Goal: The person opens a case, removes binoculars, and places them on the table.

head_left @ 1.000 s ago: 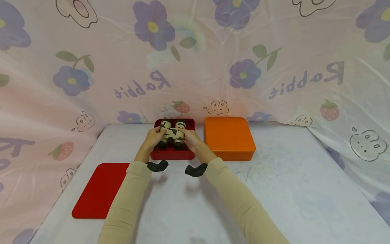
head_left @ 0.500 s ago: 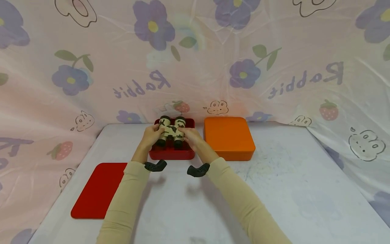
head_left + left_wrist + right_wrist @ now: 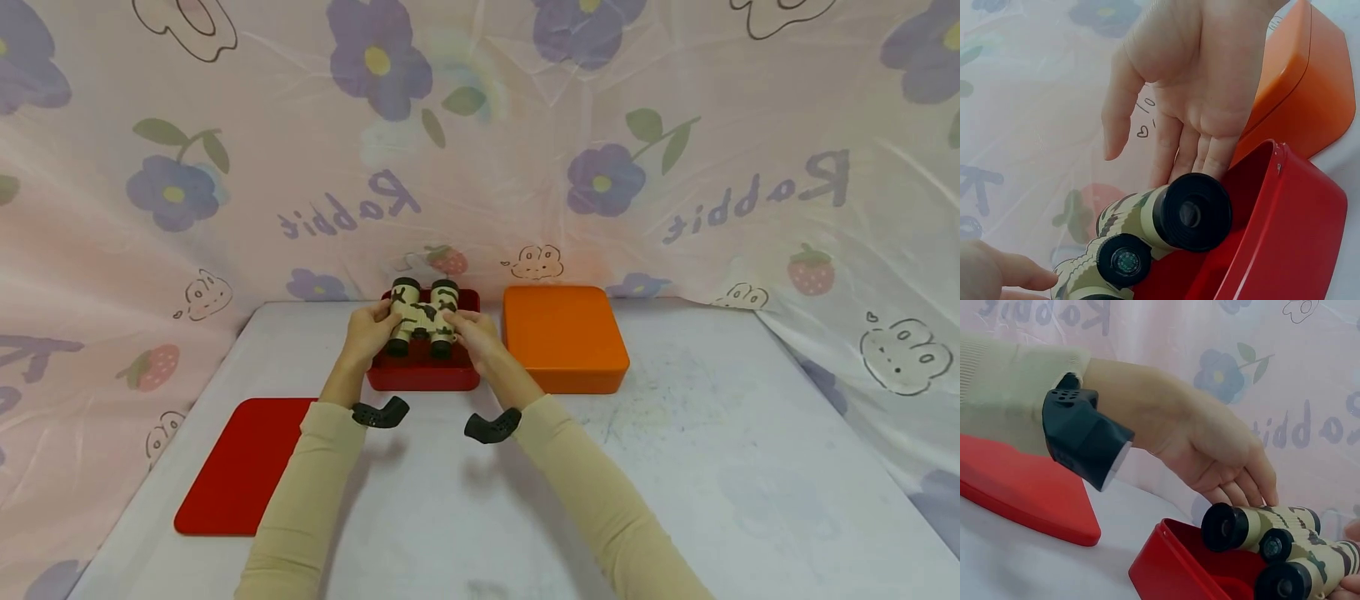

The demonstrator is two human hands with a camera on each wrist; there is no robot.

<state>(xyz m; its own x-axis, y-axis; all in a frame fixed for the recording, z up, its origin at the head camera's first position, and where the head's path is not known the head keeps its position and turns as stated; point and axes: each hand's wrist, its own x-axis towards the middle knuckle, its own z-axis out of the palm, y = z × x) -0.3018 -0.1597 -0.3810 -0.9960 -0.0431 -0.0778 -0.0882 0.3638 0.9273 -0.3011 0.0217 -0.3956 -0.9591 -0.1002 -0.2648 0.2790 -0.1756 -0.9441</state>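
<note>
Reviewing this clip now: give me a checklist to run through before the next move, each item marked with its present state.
1. Left hand on the binoculars: ok, it grips their left side.
2. Right hand on the binoculars: ok, it holds the right side.
3. Binoculars free of the red box: cannot tell; they are over its opening, but any contact is hidden.
4. Red box uncovered: ok, the red lid lies apart on the table.
5. Red lid in full view: not ok, the left sleeve hides part of it.
6. Orange box closed: ok.
</note>
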